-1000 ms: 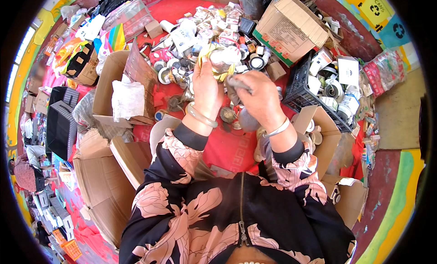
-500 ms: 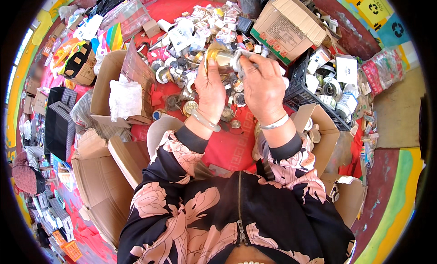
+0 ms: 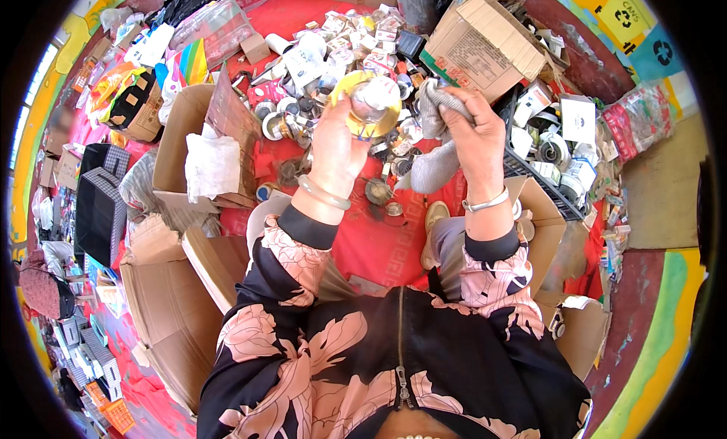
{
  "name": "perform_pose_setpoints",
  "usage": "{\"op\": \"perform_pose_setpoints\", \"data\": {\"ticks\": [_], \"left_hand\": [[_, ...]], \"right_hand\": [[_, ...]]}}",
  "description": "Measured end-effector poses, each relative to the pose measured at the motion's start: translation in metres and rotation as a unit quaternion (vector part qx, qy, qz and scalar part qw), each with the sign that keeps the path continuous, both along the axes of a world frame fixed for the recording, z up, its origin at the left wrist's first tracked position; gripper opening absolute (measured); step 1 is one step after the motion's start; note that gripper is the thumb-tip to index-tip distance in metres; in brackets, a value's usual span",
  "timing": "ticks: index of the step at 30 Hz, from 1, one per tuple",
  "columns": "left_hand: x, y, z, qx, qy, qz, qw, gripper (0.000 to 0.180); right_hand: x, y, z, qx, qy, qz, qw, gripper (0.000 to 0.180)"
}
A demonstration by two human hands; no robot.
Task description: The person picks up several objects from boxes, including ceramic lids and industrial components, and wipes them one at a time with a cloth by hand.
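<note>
My left hand (image 3: 335, 140) is closed on the edge of a round lamp fitting (image 3: 371, 99) with a gold rim and a pale, shiny centre, its face turned up toward me. To its right, my right hand (image 3: 478, 132) pinches a grey cloth (image 3: 436, 168), which hangs down in a fold, apart from the fitting. Beneath both hands spreads a pile of small lamps and fittings (image 3: 333, 56) on a red ground sheet (image 3: 371, 246). A few loose round parts lie on the sheet, among them a small metal dish-like piece (image 3: 379, 190).
A printed cardboard box (image 3: 485, 49) lies tilted at the far right, beside a black crate (image 3: 541, 178) full of lamp parts. Open cardboard boxes (image 3: 170, 303) stand at my left, another (image 3: 541, 227) by my right arm. A box with white paper (image 3: 212, 166) stands left of the pile.
The cloth has come away from the lamp fitting as my right hand moved right. My left hand has tilted the fitting so its gold-rimmed face shows.
</note>
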State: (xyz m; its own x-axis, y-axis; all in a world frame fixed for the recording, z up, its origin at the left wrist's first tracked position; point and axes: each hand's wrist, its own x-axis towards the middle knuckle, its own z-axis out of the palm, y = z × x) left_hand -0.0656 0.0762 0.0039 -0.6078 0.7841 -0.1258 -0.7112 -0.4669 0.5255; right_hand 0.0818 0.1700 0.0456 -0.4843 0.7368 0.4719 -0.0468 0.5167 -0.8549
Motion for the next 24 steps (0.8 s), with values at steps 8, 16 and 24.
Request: {"op": "perform_pose_setpoints", "data": {"ticks": [8,16,24], "left_hand": [[0.015,-0.001,0.009,-0.009,0.036,-0.157,0.987,0.031],[0.011,0.001,0.001,-0.024,0.012,-0.199,0.980,0.033],[-0.012,0.001,-0.001,-0.048,0.061,0.043,0.996,0.020]], "right_hand": [[0.003,-0.004,0.006,-0.200,0.031,0.113,0.973,0.022],[0.007,0.003,-0.001,-0.193,0.021,0.146,0.970,0.027],[0.009,-0.001,0.000,-0.055,-0.189,0.159,0.967,0.028]]}}
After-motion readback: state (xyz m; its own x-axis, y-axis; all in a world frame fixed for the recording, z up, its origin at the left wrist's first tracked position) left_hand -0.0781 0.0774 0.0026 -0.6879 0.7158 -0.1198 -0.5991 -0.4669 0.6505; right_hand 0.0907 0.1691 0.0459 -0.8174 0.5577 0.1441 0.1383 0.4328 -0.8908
